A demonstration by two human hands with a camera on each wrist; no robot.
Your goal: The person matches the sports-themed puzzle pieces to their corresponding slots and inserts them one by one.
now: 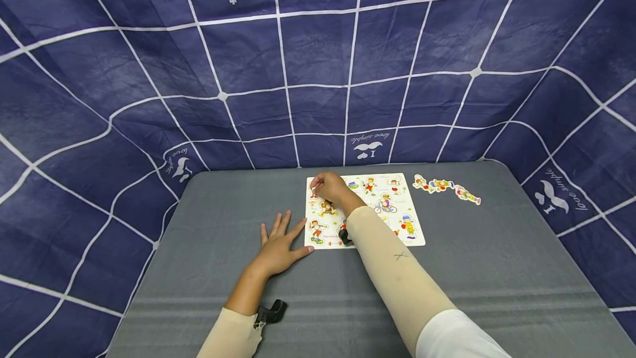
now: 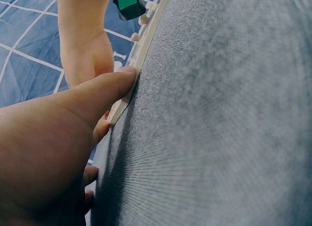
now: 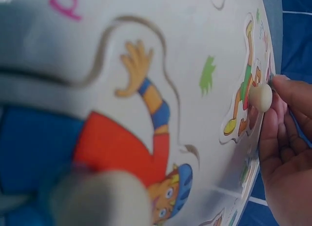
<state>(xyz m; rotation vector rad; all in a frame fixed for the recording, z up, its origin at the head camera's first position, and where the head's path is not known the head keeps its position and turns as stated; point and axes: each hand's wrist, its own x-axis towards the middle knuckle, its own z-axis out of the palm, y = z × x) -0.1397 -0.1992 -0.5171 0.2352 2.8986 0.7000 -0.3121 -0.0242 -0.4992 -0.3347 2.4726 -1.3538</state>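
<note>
A white knobbed puzzle board with colorful sports figures lies on the grey table. Its upper left corner is under my right hand, whose thumb and fingertips pinch a small puzzle piece, mostly hidden by the fingers. In the right wrist view, a runner piece with a round wooden knob sits beside those fingers, and a figure in a red shirt fills the foreground. My left hand rests spread on the table, left of the board. Its thumb touches the board's edge.
Right of the board lie three loose puzzle pieces: one near the corner, one in the middle and one farther right. Blue gridded cloth hangs behind and beside the grey table. Each wrist wears a black camera.
</note>
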